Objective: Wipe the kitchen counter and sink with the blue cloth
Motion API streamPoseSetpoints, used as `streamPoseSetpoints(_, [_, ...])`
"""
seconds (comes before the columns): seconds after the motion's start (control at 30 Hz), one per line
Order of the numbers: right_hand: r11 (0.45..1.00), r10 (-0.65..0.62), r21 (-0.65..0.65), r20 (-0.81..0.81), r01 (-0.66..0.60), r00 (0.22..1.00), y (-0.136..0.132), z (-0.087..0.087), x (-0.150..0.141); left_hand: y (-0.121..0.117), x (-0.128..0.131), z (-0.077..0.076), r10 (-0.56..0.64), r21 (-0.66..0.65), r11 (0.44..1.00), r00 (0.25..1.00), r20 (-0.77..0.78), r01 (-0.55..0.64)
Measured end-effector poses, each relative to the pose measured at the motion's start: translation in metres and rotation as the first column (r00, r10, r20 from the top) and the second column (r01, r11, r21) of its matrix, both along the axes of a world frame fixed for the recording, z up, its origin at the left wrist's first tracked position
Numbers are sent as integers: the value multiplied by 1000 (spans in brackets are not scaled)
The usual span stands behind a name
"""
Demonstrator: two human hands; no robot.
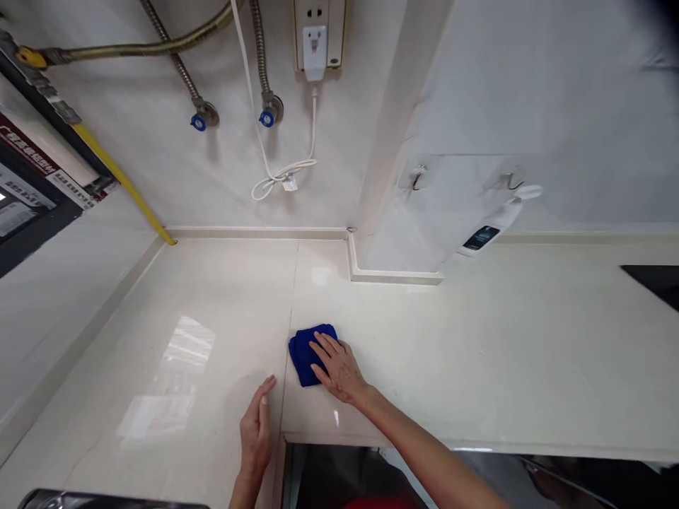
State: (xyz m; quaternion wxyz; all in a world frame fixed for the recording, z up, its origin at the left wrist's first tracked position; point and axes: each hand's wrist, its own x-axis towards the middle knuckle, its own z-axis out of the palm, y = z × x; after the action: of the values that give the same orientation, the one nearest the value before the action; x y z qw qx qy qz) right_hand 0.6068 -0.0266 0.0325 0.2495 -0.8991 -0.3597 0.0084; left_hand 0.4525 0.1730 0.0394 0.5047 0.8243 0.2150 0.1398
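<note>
A folded dark blue cloth (305, 350) lies on the cream countertop (212, 339) near its front edge. My right hand (337, 367) rests flat on the cloth's right part, fingers stretched out and pressing down on it. My left hand (255, 428) lies on the counter to the left of the cloth, apart from it, with its fingers straight and together and nothing in it.
A wall pillar (403, 212) juts into the counter behind the cloth. On the wall are pipes with blue valves (199, 121), a socket with a white plug (315, 49) and cord. A hanging device (491, 230) is at right, a black hob corner (658, 283) far right.
</note>
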Motion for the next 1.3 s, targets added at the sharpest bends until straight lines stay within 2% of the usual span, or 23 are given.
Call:
streamPoseSetpoints(0.07, [995,0,96,-35,3,999,-20,0,-3,-14,14,0,-182,226,961,980,74,162])
streamPoseSetpoints(0.13, [978,-1,208,-65,14,998,-43,-4,-8,-32,31,2,-358,455,845,930,88,282])
streamPoseSetpoints(0.2, [957,-34,285,-76,54,997,-68,-10,-15,-52,51,5,-451,600,725,891,43,338])
streamPoseSetpoints(0.27, [940,-102,320,-57,115,993,-96,-20,-24,-74,72,5,-430,679,659,903,-12,323])
streamPoseSetpoints(0.43, [914,-259,341,77,219,963,-172,-46,-46,-113,114,-12,-231,777,592,969,-87,211])
streamPoseSetpoints(0.6, [846,-438,376,83,379,895,-244,-68,-62,-115,123,-22,-186,821,541,978,-92,181])
streamPoseSetpoints(0.7, [782,-555,372,48,501,830,-271,-82,-65,-109,123,-23,-163,834,531,984,-76,152])
streamPoseSetpoints(0.77, [753,-603,375,64,541,795,-278,-89,-66,-107,125,-24,-145,844,522,988,-58,126])
streamPoseSetpoints(0.87, [744,-627,359,84,563,775,-277,-94,-66,-104,131,-28,-145,850,517,989,-35,106])
streamPoseSetpoints(1.1, [720,-665,332,79,610,742,-266,-79,-68,-99,154,-31,-212,839,515,975,-72,174])
streamPoseSetpoints(1.3, [638,-734,416,76,648,674,-269,-82,-64,-102,193,-22,-268,817,522,956,-116,246])
